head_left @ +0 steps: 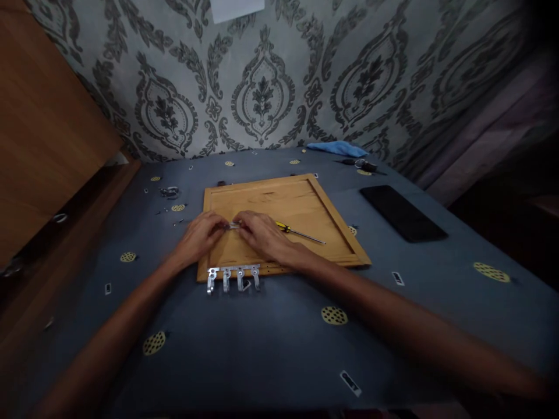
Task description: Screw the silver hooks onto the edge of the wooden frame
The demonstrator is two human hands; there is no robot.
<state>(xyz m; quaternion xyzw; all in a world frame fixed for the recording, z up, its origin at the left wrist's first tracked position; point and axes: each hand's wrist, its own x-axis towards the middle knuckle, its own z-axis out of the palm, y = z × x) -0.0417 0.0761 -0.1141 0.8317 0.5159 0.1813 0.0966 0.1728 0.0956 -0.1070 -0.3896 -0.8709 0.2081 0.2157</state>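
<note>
A wooden framed panel (305, 201) lies flat on a blue-grey cloth. Over its near half, my left hand (200, 235) and my right hand (261, 233) meet, fingers curled and pinching a small metal piece (234, 226) between them. Just right of my right hand, a screwdriver (299, 232) with a yellow-and-black handle rests on the panel. At the panel's near edge lies a metal hook rack (233, 275) with several hooks pointing toward me.
A black phone (402, 212) lies to the right of the panel. A blue cloth (336, 148) and small tools (364, 165) sit near the patterned wall. Small metal parts (169, 192) lie to the left. A wooden cabinet (39, 134) stands at far left.
</note>
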